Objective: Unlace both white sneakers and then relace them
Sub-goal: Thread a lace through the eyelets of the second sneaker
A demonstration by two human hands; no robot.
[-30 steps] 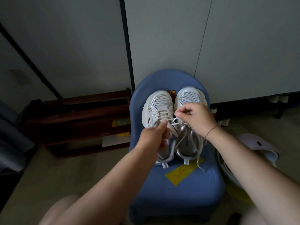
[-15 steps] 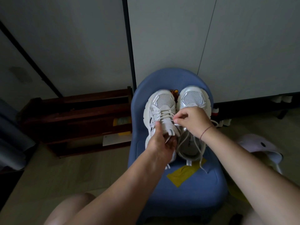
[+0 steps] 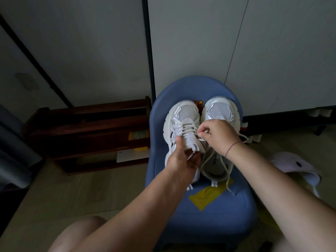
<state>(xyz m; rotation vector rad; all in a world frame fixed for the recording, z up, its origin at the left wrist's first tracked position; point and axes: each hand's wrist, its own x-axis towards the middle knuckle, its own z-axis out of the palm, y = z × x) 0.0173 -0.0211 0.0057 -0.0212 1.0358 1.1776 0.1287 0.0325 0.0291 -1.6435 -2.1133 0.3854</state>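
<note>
White laced sneaker (image 3: 183, 115): on blue chair (image 3: 218, 224), beside loose-laced sneaker (image 3: 220, 110); both toes toward wall (image 3: 190, 42).
Left hand (image 3: 181, 160): grips laced sneaker's tongue (image 3: 190, 142).
Right hand (image 3: 216, 135): pinches lace (image 3: 204, 132) just beside tongue.

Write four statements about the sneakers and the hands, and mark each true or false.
1. The left sneaker and the right sneaker both stand on the blue chair. True.
2. The left hand lies flat and open on the chair. False: it grips the tongue of the left sneaker.
3. The right hand pinches a lace. True.
4. The right sneaker is laced tight and tied in a bow. False: its loose laces trail down onto the chair.
</note>
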